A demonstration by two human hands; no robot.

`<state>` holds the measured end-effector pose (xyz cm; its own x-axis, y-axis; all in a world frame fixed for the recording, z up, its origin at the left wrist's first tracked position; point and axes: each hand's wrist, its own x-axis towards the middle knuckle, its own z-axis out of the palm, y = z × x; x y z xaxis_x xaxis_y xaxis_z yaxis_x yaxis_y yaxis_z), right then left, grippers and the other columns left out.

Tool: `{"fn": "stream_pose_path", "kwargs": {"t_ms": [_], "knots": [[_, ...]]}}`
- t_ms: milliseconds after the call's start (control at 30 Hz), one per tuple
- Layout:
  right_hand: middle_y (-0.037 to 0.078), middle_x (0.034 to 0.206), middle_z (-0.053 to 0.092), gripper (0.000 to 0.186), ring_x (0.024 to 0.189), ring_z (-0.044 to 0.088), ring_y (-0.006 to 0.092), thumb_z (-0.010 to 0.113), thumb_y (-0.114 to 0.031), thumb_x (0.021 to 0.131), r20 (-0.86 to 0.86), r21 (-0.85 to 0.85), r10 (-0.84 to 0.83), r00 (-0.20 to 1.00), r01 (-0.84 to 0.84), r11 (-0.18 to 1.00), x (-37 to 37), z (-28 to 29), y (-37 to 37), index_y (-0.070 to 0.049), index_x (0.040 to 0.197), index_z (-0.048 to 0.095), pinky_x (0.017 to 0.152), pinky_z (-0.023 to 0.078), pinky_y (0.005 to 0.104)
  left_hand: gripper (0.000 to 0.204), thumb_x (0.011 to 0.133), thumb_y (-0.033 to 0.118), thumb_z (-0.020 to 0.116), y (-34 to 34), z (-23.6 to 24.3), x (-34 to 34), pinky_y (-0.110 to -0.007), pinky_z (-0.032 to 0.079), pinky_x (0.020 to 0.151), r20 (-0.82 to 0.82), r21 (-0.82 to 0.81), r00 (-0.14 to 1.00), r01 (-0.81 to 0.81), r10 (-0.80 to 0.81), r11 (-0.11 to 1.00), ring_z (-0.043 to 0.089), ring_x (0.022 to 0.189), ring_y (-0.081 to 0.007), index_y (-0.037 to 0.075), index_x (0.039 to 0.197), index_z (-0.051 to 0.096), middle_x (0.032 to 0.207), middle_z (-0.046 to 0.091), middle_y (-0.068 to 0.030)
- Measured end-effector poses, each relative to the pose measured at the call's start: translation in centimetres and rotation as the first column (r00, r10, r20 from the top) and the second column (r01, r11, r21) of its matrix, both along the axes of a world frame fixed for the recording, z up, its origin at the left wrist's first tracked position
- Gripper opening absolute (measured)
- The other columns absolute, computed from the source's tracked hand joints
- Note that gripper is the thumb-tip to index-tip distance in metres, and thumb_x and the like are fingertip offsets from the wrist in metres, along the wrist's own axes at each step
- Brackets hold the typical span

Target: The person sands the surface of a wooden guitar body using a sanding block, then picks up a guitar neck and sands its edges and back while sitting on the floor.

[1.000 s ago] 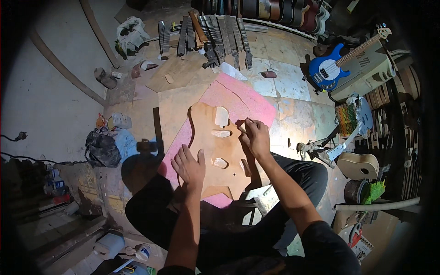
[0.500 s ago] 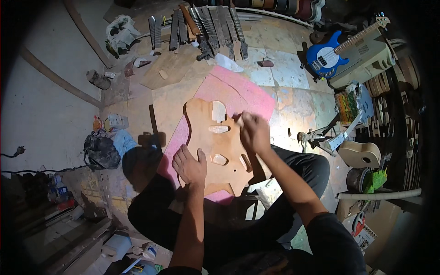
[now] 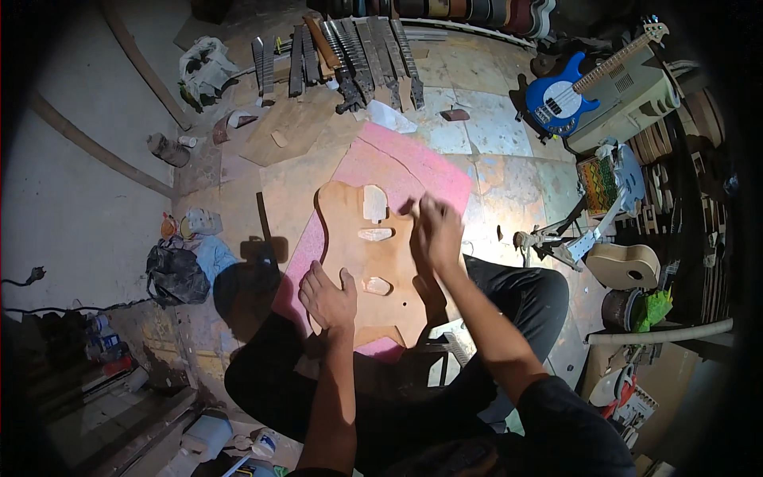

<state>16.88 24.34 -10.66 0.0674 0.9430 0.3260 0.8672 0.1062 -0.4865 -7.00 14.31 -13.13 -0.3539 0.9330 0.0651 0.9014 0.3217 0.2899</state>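
Observation:
A bare wooden guitar body (image 3: 385, 258) with several routed cavities lies in front of me on a pink foam sheet (image 3: 425, 163). Flat on its lower left part rests my left hand (image 3: 329, 300), fingers apart and holding nothing. At the upper right edge of the body, my right hand (image 3: 437, 236) is closed with the fingertips pinched together. Whatever the right fingers hold is too small and hidden to name. The right hand's shadow falls along the body's right edge.
Several guitar necks (image 3: 362, 60) lie in a row at the back. A blue bass guitar (image 3: 560, 99) leans at the far right, above a metal stand (image 3: 548, 238) and a small unfinished guitar body (image 3: 624, 266). A black bag (image 3: 176, 270) sits on the left.
The guitar body and surroundings sit slightly differently in view. The cavity near the body's right edge no longer shows. My right hand stays by the edge; my left hand remains on the wood.

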Motion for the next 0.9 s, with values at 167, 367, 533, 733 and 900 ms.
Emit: {"fn": "stream_pose_path", "kwargs": {"t_ms": [167,367,533,733,900], "knots": [[0.023,0.13,0.065,0.06,0.118,0.06,0.0415,0.075,-0.011,0.092,-0.034,-0.086,0.249,0.968,-0.251,0.964,-2.0,1.4,-10.0,-0.016,0.151,0.064,0.099,0.047,0.0538,0.07,0.099,0.045,0.064,0.2,0.6,-0.2,-0.053,0.041,0.113,0.022,-0.019,1.0,-0.007,0.007,1.0,0.056,0.13,-0.0404,-0.005,0.147,0.055,0.135,0.064,-0.0242],[0.022,0.131,0.066,0.055,0.117,0.061,0.0446,0.069,-0.014,0.099,0.068,-0.027,-0.018,0.997,0.02,0.999,2.1,-0.3,0.8,-0.017,0.153,0.06,0.095,0.048,0.0562,0.069,0.097,0.044,0.066,0.0,0.4,0.5,-0.053,0.042,0.113,0.033,-0.004,0.999,0.001,0.0,1.0,0.056,0.131,-0.0405,-0.004,0.145,0.055,0.135,0.064,-0.024],[0.022,0.141,0.063,0.055,0.125,0.06,0.0417,0.075,-0.01,0.094,-0.048,-0.151,0.191,0.98,-0.196,0.969,-1.7,1.0,-9.6,-0.019,0.148,0.067,0.106,0.045,0.0523,0.066,0.097,0.043,0.067,0.0,0.7,-0.4,-0.053,0.043,0.111,0.035,-0.025,0.999,-0.015,0.016,1.0,0.057,0.129,-0.0403,-0.003,0.143,0.057,0.133,0.065,-0.0232],[0.019,0.135,0.066,0.05,0.122,0.06,0.0402,0.073,-0.016,0.096,0.035,-0.089,-0.051,0.998,0.054,0.995,2.1,0.1,1.8,-0.012,0.145,0.066,0.104,0.045,0.0554,0.065,0.096,0.043,0.068,0.6,0.3,0.5,-0.054,0.045,0.108,0.054,0.008,0.998,-0.025,0.025,1.0,0.058,0.128,-0.0403,-0.003,0.142,0.057,0.129,0.065,-0.0231],[0.019,0.136,0.065,0.059,0.123,0.059,0.0414,0.079,-0.015,0.092,-0.048,-0.091,0.167,0.985,-0.171,0.981,-2.7,1.0,-10.1,-0.015,0.149,0.065,0.106,0.045,0.0534,0.063,0.098,0.041,0.067,0.3,0.9,-0.4,-0.054,0.046,0.107,0.003,-0.01,1.0,-0.012,0.012,1.0,0.06,0.126,-0.0402,-0.003,0.142,0.058,0.128,0.066,-0.0234]]}}
